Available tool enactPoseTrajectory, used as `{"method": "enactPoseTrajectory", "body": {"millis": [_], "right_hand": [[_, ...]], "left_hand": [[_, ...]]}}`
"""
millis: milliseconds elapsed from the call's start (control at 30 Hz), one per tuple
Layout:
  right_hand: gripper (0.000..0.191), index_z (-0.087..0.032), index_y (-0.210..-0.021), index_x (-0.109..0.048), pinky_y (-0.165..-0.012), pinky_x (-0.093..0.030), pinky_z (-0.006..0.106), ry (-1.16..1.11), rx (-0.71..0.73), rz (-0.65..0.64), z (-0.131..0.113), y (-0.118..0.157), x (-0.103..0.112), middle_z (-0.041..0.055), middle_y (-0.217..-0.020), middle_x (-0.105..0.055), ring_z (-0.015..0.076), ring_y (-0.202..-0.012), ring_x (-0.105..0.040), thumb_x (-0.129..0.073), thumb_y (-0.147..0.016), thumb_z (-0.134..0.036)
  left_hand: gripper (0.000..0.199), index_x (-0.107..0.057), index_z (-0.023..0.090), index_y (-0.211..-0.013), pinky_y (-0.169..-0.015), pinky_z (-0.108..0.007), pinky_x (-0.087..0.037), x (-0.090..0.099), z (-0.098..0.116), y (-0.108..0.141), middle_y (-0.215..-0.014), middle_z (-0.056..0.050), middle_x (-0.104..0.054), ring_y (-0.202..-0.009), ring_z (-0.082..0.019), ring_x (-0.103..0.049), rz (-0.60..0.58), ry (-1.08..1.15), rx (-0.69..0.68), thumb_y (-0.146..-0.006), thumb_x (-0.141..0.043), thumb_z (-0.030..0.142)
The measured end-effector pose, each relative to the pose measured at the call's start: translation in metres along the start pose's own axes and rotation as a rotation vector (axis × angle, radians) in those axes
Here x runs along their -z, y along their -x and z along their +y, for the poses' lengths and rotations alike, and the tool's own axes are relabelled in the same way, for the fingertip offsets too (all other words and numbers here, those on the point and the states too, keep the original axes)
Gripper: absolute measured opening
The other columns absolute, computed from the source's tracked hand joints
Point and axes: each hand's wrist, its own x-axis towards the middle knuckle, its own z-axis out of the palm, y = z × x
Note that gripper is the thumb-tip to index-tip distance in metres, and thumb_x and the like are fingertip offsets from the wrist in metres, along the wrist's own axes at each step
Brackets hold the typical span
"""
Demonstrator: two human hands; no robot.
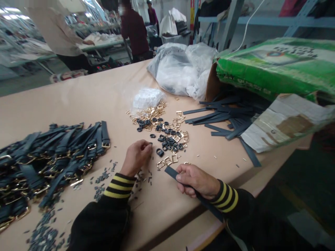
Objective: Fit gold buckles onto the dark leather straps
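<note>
My right hand is closed around a dark blue strap. Its flat end sticks out past my thumb, and its tail runs back under my wrist. My left hand is in a pinch, with a small dark bit at the fingertips that is too small to name. Just beyond my hands lie several gold buckles. Dark strap loops are heaped behind them, mixed with more gold buckles.
Buckled straps are piled at left, with small dark scraps scattered nearby. Loose straps spill from a green carton at right. Plastic bags stand behind. A person is in the background.
</note>
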Motion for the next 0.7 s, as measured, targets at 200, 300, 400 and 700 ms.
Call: {"method": "enactPoseTrajectory", "body": {"millis": [200,300,400,700], "right_hand": [[0.023,-0.013,-0.078,-0.050,-0.039,-0.026,0.015,0.386,0.154,0.074,-0.011,0.012,-0.021,-0.0069,-0.049,-0.042,0.0032,-0.038,-0.032,-0.042,-0.087,-0.032],[0.021,-0.014,-0.074,-0.049,-0.044,-0.029,0.017,0.566,0.227,0.135,-0.015,0.020,-0.037,-0.0055,-0.050,-0.043,0.0049,-0.044,-0.035,-0.041,-0.088,-0.028],[0.021,-0.015,-0.072,-0.048,-0.047,-0.028,0.019,0.723,0.258,0.206,-0.013,0.023,-0.048,-0.0046,-0.051,-0.043,0.0063,-0.046,-0.037,-0.040,-0.087,-0.027],[0.021,-0.014,-0.068,-0.050,-0.049,-0.026,0.020,0.861,0.293,0.245,-0.013,0.033,-0.055,-0.0037,-0.053,-0.045,0.0068,-0.049,-0.037,-0.042,-0.085,-0.024]], "left_hand": [[0.017,-0.060,0.014,-0.071,-0.064,-0.020,-0.043,0.006,0.027,0.080,-0.069,0.000,-0.060,-0.066,-0.010,-0.053,0.031,0.821,0.357,-0.067,-0.069,0.029],[0.017,-0.059,0.014,-0.067,-0.063,-0.017,-0.043,-0.006,0.038,0.113,-0.066,0.001,-0.059,-0.063,-0.007,-0.052,0.072,1.011,0.432,-0.066,-0.071,0.026],[0.018,-0.058,0.015,-0.065,-0.061,-0.016,-0.043,-0.017,0.044,0.130,-0.063,0.002,-0.058,-0.061,-0.007,-0.052,0.137,1.058,0.452,-0.066,-0.071,0.027],[0.022,-0.057,0.016,-0.065,-0.065,-0.026,-0.048,-0.023,0.051,0.147,-0.068,-0.001,-0.060,-0.065,-0.013,-0.055,0.293,0.740,0.303,-0.067,-0.067,0.036]]}}
